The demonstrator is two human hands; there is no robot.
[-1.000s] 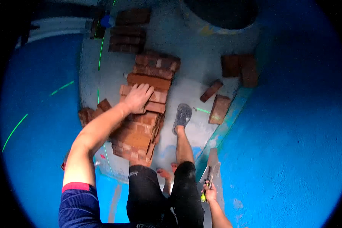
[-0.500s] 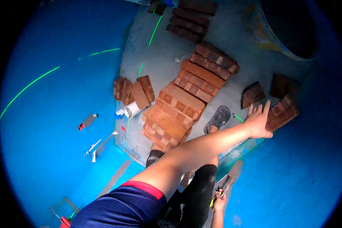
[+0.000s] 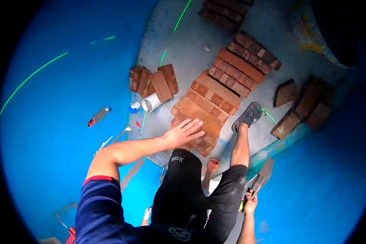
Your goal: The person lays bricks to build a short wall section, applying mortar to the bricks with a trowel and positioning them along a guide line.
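Fingers of the left hand (image 3: 183,132) lay spread on the brick stack (image 3: 207,110); right hand (image 3: 250,203), below it, gripped a trowel (image 3: 259,179).

The left hand (image 3: 184,131) lies flat, fingers spread, on the near end of the brick stack (image 3: 209,105). The right hand (image 3: 249,202) grips a trowel (image 3: 259,179) well below the stack, beside the person's leg.

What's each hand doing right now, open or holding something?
Left hand: open, fingers spread, flat on the brick stack.
Right hand: closed around the handle of a trowel.
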